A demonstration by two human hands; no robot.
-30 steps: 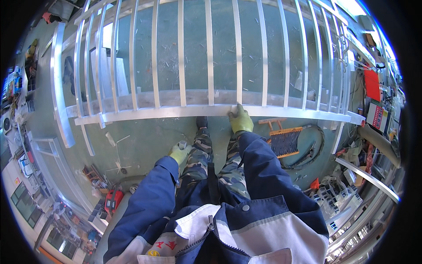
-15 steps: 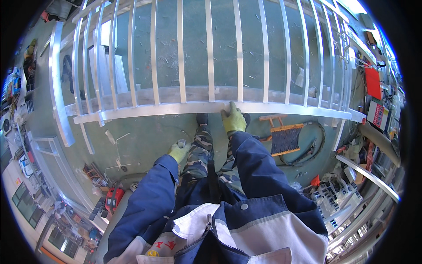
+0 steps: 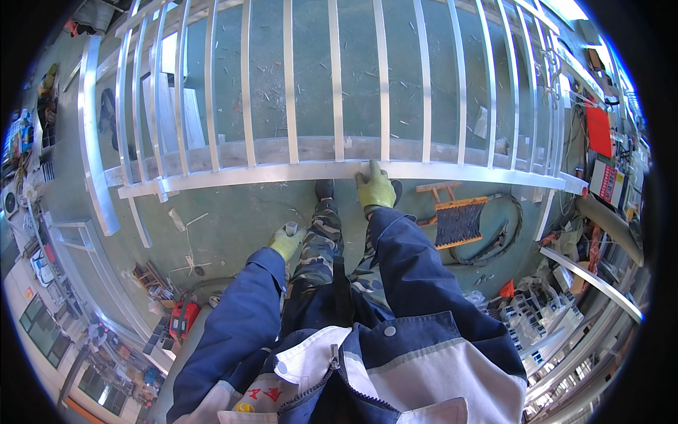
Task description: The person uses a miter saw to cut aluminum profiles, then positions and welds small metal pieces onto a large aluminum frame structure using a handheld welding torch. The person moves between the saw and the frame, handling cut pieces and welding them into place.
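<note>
A silvery metal railing (image 3: 275, 174) with many upright bars spans the view ahead of me, its near rail running crosswise. My right hand (image 3: 375, 189), in a yellow-green glove, grips this near rail around its middle; a finger lies over the rail's top and the other fingers curl at its near edge. Lower and to the left, my left hand (image 3: 285, 244) wears a matching glove and hangs beside my left leg, away from the railing. Its fingers are closed around a small light-grey piece (image 3: 291, 228), mostly hidden, whose kind I cannot make out.
An orange-framed stool (image 3: 459, 220) with a dark woven seat stands right of my legs, beside a coiled dark hose (image 3: 519, 226). A loose metal bar (image 3: 95, 141) lies at the left. A red machine (image 3: 183, 319) sits lower left; stacked profiles (image 3: 590, 353) fill the lower right.
</note>
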